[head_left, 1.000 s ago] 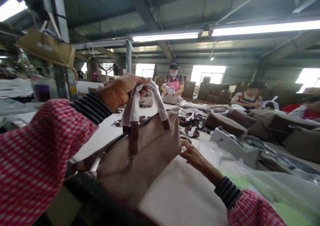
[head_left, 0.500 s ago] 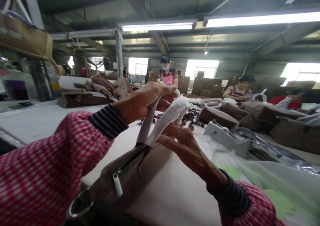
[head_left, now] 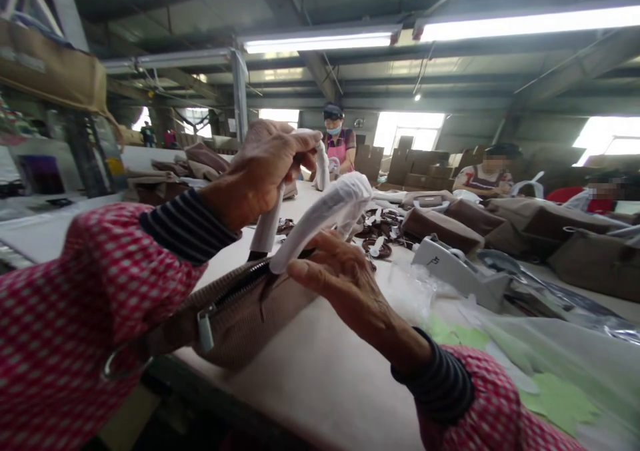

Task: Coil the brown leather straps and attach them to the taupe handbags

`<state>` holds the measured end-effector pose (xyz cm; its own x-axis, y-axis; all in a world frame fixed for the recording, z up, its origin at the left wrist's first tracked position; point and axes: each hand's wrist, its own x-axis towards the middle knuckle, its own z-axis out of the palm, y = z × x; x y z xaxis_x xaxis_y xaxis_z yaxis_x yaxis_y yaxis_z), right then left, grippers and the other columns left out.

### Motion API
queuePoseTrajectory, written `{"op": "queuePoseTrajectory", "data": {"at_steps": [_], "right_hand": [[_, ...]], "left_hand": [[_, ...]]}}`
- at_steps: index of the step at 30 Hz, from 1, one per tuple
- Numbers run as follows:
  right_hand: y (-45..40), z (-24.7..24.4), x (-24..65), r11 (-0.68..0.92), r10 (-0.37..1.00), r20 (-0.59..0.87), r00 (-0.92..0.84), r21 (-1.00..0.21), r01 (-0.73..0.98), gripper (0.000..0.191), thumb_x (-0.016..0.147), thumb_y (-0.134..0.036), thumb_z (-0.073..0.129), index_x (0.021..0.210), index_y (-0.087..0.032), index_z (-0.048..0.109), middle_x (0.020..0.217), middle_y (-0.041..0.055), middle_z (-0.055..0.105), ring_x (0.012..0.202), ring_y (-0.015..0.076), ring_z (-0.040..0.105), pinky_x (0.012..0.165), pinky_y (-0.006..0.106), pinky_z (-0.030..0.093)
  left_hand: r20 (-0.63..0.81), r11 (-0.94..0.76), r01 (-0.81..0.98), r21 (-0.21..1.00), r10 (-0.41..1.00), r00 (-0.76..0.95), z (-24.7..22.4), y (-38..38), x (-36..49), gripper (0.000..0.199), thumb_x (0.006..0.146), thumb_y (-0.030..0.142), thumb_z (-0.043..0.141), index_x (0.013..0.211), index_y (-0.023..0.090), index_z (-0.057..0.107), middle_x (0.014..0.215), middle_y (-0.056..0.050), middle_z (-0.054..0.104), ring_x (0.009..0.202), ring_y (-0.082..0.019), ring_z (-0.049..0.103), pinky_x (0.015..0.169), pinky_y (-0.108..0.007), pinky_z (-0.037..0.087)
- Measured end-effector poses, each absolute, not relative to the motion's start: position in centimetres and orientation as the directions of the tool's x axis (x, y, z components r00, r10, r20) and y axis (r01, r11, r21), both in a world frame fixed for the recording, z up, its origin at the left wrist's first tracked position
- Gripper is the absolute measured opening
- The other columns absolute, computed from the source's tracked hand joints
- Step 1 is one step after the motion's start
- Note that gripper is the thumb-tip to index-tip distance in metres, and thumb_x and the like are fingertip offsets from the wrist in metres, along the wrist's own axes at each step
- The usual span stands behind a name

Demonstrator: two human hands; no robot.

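Observation:
A brown ribbed bag (head_left: 255,314) with a dark zipper, a silver pull and a metal ring lies tilted at the table's near edge. Two handles wrapped in white rise from its top. My left hand (head_left: 265,164) pinches the far white-wrapped handle (head_left: 321,164) near its upper bend. Beside the base of the near white-wrapped handle (head_left: 320,218), my right hand (head_left: 345,278) has its thumb and fingers apart. Part of the right fingers is hidden behind that handle.
Small brown straps (head_left: 383,228) lie scattered mid-table. Brown bags (head_left: 440,224) are heaped at the right, near a white tape dispenser (head_left: 457,271). Clear plastic and green sheets (head_left: 560,398) cover the right front. A person in a pink apron (head_left: 340,148) works across the table.
My left hand has closed on the far handle and pulled it left, apart from the near one. The bag and my right hand have shifted left.

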<state>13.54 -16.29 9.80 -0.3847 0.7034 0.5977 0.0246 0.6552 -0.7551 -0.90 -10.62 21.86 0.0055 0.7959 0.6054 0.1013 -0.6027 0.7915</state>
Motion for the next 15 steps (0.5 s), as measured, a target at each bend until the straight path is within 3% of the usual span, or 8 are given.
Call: {"op": "queuePoseTrajectory", "data": {"at_steps": [3,5,9,15], "right_hand": [[-15.8,8.6,12.4,0.590,0.738,0.550,-0.390,-0.807,-0.022,0.024,0.095,-0.046,0.076,0.095,-0.022,0.080,0.101,0.0029,0.072,0.112,0.0255,0.063,0.100,0.038,0.049],[-16.0,7.6,12.5,0.518,0.751,0.513,-0.416,-0.848,-0.109,0.021,0.094,-0.041,0.077,0.104,-0.023,0.080,0.107,0.0034,0.073,0.109,0.0253,0.065,0.098,0.038,0.051],[-18.1,5.2,15.1,0.381,0.793,0.433,-0.428,-0.901,-0.206,0.027,0.092,-0.039,0.078,0.116,-0.026,0.079,0.125,0.0059,0.070,0.114,0.0272,0.065,0.101,0.040,0.052],[-21.5,-0.1,21.1,0.172,0.919,0.147,-0.366,-0.984,0.037,0.024,0.088,-0.045,0.080,0.094,-0.022,0.076,0.093,0.0041,0.069,0.093,0.0233,0.062,0.083,0.034,0.048]], "left_hand": [[0.674,-0.665,0.230,0.711,0.737,0.048,21.2,-11.3,-1.0,0.032,0.097,0.016,0.066,0.066,0.013,0.061,0.058,0.001,0.060,0.042,-0.004,0.040,0.039,-0.021,0.023],[0.694,-0.680,0.293,0.672,0.717,0.071,20.5,-11.3,-1.3,0.034,0.097,0.020,0.066,0.064,0.015,0.060,0.057,0.001,0.060,0.042,-0.005,0.040,0.040,-0.023,0.023],[0.648,-0.627,0.309,0.715,0.760,0.042,19.5,-10.8,-1.7,0.030,0.096,0.020,0.068,0.067,0.014,0.063,0.061,-0.002,0.064,0.043,-0.007,0.040,0.040,-0.025,0.023],[0.433,-0.421,0.149,0.895,0.900,-0.057,16.3,-8.2,-3.5,0.025,0.100,0.018,0.062,0.076,0.014,0.064,0.058,0.003,0.060,0.045,-0.005,0.036,0.042,-0.023,0.019]]}}
